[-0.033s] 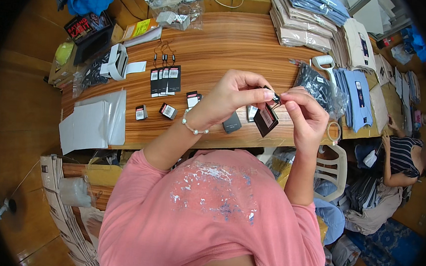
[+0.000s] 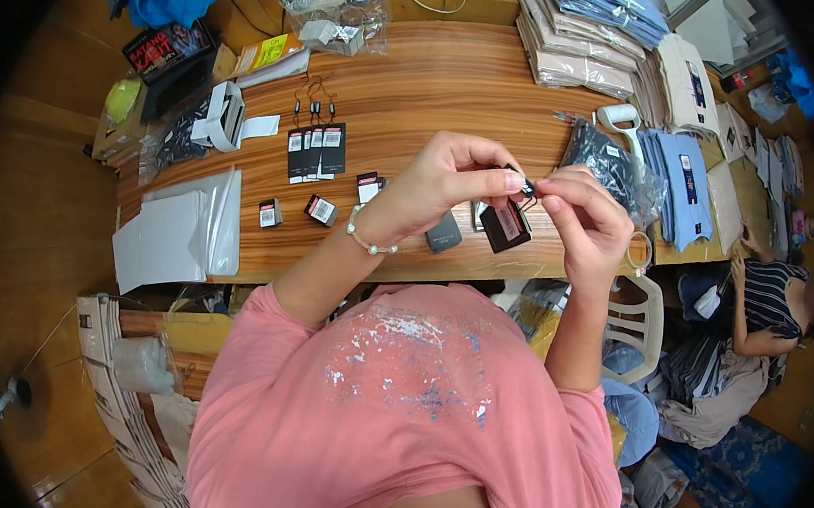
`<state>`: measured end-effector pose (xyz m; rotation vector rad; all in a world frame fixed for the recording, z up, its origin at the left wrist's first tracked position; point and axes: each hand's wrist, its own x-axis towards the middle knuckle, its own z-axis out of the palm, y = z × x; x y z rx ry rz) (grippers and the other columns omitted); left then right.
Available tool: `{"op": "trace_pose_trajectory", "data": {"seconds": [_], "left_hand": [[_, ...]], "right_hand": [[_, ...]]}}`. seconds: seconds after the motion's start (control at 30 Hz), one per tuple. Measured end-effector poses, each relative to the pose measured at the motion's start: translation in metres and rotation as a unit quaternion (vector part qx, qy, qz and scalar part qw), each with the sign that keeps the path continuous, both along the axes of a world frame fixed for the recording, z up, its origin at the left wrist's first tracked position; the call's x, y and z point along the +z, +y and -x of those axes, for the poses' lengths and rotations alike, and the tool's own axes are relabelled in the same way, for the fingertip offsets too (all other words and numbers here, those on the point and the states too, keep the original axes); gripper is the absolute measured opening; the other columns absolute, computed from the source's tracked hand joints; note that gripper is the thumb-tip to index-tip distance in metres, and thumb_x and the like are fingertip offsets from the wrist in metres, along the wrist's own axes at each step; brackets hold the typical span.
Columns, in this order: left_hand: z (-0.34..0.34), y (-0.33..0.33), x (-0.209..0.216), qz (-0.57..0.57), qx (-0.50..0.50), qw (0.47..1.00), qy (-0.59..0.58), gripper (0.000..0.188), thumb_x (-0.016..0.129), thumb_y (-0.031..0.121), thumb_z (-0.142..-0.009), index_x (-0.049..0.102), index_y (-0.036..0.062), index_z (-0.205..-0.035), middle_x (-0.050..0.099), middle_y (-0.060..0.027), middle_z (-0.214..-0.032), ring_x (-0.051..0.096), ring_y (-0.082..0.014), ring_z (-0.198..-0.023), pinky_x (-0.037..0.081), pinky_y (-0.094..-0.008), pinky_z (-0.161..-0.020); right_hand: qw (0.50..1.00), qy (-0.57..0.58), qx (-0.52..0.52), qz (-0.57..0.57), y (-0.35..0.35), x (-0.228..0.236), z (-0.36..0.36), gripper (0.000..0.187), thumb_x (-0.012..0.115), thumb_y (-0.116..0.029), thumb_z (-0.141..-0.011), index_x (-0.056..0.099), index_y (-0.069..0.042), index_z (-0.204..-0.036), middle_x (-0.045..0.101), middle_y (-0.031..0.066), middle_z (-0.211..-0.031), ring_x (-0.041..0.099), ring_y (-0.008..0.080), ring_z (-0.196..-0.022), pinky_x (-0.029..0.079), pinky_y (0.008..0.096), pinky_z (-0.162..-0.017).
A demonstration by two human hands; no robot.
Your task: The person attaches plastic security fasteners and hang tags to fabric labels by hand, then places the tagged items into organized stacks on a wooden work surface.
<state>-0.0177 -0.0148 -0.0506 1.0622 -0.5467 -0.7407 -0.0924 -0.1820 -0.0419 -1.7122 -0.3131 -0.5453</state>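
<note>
Above the table's near side, my left hand pinches the small black fastener of a hang tag between thumb and fingertips. My right hand is closed in a pinch at the tag's thin black cord. The black hang tag, with a white-and-red barcode label, dangles below the fingers. A dark grey tag stack lies on the table by my left wrist. Farther left, several finished-looking black tags with cords lie fanned out. Small stacks of labelled tags sit nearer, partly hidden by my left forearm.
The wooden table carries white sheets in clear plastic at left and a white card box. On the right are a bagged dark garment, a white lint roller and folded shirts. Another person sits at far right.
The dangling tag has turned slightly and swung a little left and up. Both hands stay nearly in place, still pinching.
</note>
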Motion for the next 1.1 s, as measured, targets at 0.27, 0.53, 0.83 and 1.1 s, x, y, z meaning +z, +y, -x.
{"op": "trace_pose_trajectory", "data": {"seconds": [0.27, 0.53, 0.83, 1.1], "left_hand": [[-0.001, 0.001, 0.001, -0.015, -0.044, 0.999, 0.016, 0.016, 0.061, 0.014, -0.08, 0.062, -0.0021, -0.084, 0.06, -0.0045, -0.077, 0.054, -0.0073, -0.07, 0.044, -0.0198, -0.065], [0.001, -0.001, -0.003, -0.012, -0.051, 0.998, 0.032, 0.016, 0.061, 0.014, -0.08, 0.062, -0.0017, -0.084, 0.06, -0.0038, -0.075, 0.054, -0.007, -0.068, 0.044, -0.0196, -0.064], [0.003, -0.001, -0.002, -0.017, -0.041, 0.999, 0.031, 0.014, 0.062, 0.012, -0.08, 0.062, -0.0013, -0.083, 0.06, -0.0034, -0.076, 0.054, -0.0066, -0.069, 0.044, -0.0189, -0.064], [0.001, -0.006, -0.008, -0.015, -0.033, 0.999, 0.038, 0.014, 0.062, 0.013, -0.081, 0.061, -0.0006, -0.085, 0.06, -0.0026, -0.076, 0.055, -0.0067, -0.07, 0.045, -0.0192, -0.065]], "right_hand": [[0.989, -0.037, -0.028, 0.138, -0.001, 0.011, 0.0, 0.007, 0.065, 0.005, -0.067, 0.063, 0.002, -0.072, 0.062, 0.0089, -0.07, 0.056, 0.0183, -0.066, 0.042, 0.0281, -0.062], [0.976, -0.082, -0.031, 0.198, -0.001, 0.015, 0.002, 0.01, 0.066, 0.005, -0.065, 0.062, 0.002, -0.074, 0.061, 0.0096, -0.069, 0.056, 0.0206, -0.065, 0.043, 0.0287, -0.06], [0.958, -0.115, -0.064, 0.254, 0.002, 0.015, 0.006, 0.013, 0.065, 0.007, -0.063, 0.06, 0.002, -0.075, 0.06, 0.0102, -0.07, 0.056, 0.023, -0.065, 0.044, 0.0296, -0.059], [0.965, -0.114, -0.088, 0.219, 0.005, 0.006, 0.006, 0.012, 0.062, 0.01, -0.066, 0.06, 0.003, -0.076, 0.06, 0.0105, -0.07, 0.056, 0.0227, -0.065, 0.044, 0.0294, -0.06]]}}
